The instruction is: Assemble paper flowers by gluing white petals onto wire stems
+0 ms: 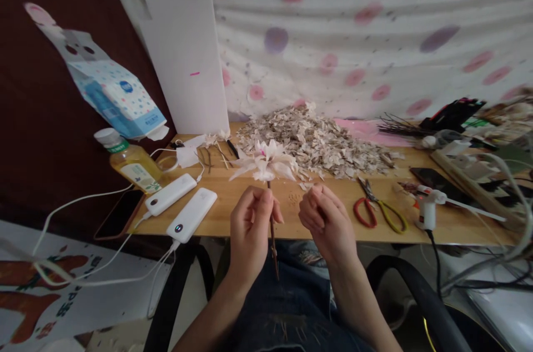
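Observation:
My left hand (pixel 250 224) pinches the brown stem (pixel 272 235) of a pale pink, many-petalled handmade flower (pixel 264 163), which stands upright above my fingers. My right hand (pixel 327 224) sits just right of the stem, its fingers curled together and not touching it; nothing shows in them. Behind the flower lies a large heap of pale shredded flakes (pixel 308 144) on the wooden table (pixel 233 213), with a few stray bits near my right fingertips.
Two white power banks (pixel 191 216) with cables and a yellow-filled bottle (pixel 133 163) stand at the table's left. To the right are red-and-yellow-handled pliers (pixel 375 210), a white glue gun (pixel 427 210), a phone (pixel 437 185) and a power strip (pixel 470 185).

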Demonstrator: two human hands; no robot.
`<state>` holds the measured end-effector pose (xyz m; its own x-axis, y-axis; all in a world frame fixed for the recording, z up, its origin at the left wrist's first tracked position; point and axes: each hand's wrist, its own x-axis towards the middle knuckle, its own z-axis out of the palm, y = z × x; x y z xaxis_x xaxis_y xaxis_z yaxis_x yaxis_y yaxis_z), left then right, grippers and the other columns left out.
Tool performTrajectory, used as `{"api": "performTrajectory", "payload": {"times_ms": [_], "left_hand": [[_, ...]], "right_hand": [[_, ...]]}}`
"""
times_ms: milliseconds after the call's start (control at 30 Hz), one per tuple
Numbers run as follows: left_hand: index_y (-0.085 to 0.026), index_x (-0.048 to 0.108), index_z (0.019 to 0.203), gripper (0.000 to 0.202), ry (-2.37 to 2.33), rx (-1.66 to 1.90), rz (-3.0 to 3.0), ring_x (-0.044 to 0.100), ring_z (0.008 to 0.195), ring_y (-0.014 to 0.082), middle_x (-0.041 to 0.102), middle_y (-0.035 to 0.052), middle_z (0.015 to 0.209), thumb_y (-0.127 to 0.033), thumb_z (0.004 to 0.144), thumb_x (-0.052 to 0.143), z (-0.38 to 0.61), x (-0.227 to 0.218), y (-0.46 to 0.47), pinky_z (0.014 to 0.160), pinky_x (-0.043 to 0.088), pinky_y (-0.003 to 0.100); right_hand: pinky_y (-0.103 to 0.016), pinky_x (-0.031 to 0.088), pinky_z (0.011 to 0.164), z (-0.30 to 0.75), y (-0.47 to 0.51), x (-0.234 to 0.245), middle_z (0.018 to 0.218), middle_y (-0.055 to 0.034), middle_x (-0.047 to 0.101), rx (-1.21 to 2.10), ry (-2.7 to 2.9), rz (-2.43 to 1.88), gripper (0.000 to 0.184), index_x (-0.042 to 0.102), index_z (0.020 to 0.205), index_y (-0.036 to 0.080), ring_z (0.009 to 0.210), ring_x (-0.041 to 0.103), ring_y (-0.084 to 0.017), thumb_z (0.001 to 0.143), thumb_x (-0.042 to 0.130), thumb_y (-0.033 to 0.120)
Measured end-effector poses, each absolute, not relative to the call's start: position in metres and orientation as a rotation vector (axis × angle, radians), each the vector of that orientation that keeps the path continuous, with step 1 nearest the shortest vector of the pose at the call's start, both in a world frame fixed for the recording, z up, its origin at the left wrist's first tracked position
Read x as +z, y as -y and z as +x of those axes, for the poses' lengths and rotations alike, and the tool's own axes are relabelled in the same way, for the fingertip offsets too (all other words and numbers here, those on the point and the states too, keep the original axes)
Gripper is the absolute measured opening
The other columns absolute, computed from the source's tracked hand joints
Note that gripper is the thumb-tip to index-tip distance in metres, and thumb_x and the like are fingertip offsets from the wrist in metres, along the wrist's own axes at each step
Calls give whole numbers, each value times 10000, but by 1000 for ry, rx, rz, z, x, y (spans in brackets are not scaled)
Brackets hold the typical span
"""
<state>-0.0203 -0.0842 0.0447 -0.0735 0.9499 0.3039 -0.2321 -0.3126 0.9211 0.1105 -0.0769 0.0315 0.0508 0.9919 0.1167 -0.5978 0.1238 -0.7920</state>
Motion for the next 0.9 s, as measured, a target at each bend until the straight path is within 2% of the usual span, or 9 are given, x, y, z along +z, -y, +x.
{"api": "performTrajectory", "payload": {"times_ms": [167,233,333,400,533,600,667,800,900], "left_hand": [[-206,579,723,331,-927,1532,1257,520,589,110,565,-35,618,-383,1002,567,-16,43,86,606,402,237],[-204,579,713,342,-944,1513,1266,519,587,113,563,-32,613,-392,999,570,-14,43,86,611,402,242],[-205,595,713,345,-951,1478,1243,528,588,120,572,-30,609,-409,991,578,-10,41,86,612,404,245],[-206,618,725,330,-933,1467,1216,538,598,124,583,-29,617,-410,984,591,-7,39,86,625,411,247],[-203,633,709,331,-912,1459,1203,567,670,137,609,-20,655,-402,973,610,0,33,81,696,424,251],[-204,641,708,327,-914,1456,1195,577,714,142,622,-16,680,-400,968,617,5,28,78,730,424,249],[-204,646,708,321,-924,1449,1184,583,736,146,629,-13,696,-400,962,624,9,22,74,747,424,251],[-201,657,706,330,-984,1424,1149,588,712,152,632,-10,683,-425,947,634,16,10,61,714,425,257],[-203,652,699,336,-1020,1404,1129,588,694,149,631,-13,670,-442,935,645,19,5,48,687,428,254]], "right_hand": [[-184,172,325,123,77,33,319,105,269,1268,754,-660,534,408,516,227,312,156,-49,850,742,476],[-180,207,320,130,77,34,326,80,376,1222,749,-708,485,516,527,213,298,237,-51,792,793,509],[-177,242,310,138,76,32,505,-1,649,1153,753,-775,349,742,716,192,342,422,-80,659,898,498],[-175,231,298,142,76,29,593,-39,723,1131,749,-792,355,781,760,191,362,476,-96,596,942,461],[-170,302,336,145,75,19,460,-11,641,1066,712,-800,404,661,528,187,353,457,-76,545,980,436],[-163,346,386,148,74,15,358,38,499,1022,678,-783,533,544,442,188,351,399,-50,625,937,498],[-163,359,402,152,72,11,332,53,426,989,654,-793,577,530,441,189,352,375,-48,712,865,572],[-185,349,338,164,64,2,536,-47,692,1026,644,-907,417,740,642,184,382,512,-100,605,927,555],[-176,327,305,169,54,-7,613,-88,750,1083,610,-971,366,754,647,189,394,560,-123,542,964,470]]}}
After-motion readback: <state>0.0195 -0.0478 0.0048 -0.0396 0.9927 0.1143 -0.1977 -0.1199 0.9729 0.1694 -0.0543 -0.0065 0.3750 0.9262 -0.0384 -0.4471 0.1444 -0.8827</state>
